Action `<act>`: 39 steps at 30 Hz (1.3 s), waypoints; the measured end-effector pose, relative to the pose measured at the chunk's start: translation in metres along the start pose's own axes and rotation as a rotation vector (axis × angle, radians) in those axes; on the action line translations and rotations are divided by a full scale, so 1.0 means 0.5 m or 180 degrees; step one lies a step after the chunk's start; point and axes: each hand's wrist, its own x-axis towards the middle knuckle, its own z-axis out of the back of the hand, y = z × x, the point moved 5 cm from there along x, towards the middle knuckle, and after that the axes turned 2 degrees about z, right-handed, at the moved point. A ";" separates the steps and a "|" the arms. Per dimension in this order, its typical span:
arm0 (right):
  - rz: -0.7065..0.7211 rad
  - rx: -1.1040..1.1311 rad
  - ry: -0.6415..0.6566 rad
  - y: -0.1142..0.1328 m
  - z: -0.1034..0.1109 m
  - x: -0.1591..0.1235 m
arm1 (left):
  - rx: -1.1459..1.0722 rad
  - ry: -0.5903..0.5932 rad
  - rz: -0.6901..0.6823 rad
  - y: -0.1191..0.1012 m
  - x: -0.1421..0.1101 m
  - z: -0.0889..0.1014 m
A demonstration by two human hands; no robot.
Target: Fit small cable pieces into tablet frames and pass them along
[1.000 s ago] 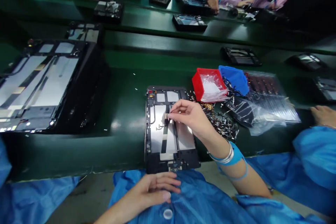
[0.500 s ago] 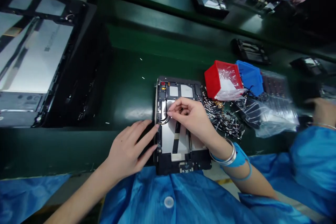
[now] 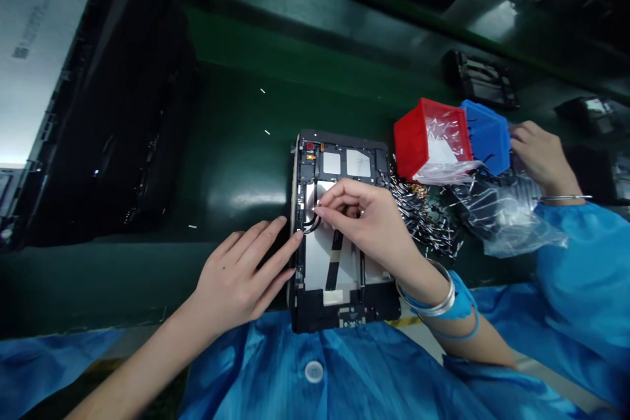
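Observation:
An opened tablet [image 3: 315,310] lies at the table's front edge, its battery and circuit boards exposed. Over its left half my right hand [image 3: 369,216] pinches thumb and index finger on a thin black cable [image 3: 311,228], which curves toward the tablet's left edge. The cable's end between the fingertips is too small to make out. My left hand [image 3: 239,272] rests beside that edge with fingers spread, the index fingertip touching the frame by the cable.
Right of the tablet lie a heap of small black cables [image 3: 428,220], a red bin [image 3: 411,141], a blue bin [image 3: 492,144] and a clear plastic bag [image 3: 516,230]. A co-worker's hand [image 3: 544,157] is at the blue bin. A tall stack of tablets [image 3: 123,111] stands left.
The view has shifted slightly. My hands keep nearly the same place on the tablet, the right still pinching the cable. The co-worker's hand has moved in from the right to the blue bin.

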 end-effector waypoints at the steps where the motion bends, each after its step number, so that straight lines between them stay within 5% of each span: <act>1: -0.0014 -0.0019 -0.0021 0.000 0.001 -0.001 | 0.0015 0.0005 0.0000 0.001 0.001 0.000; 18: -0.0101 -0.0400 0.0307 -0.011 0.022 0.029 | 0.0156 0.0129 -0.0257 -0.006 0.024 0.006; 39: 0.0068 -0.1194 0.0060 0.006 0.019 0.029 | -0.0080 0.0576 -0.0765 0.004 0.041 -0.013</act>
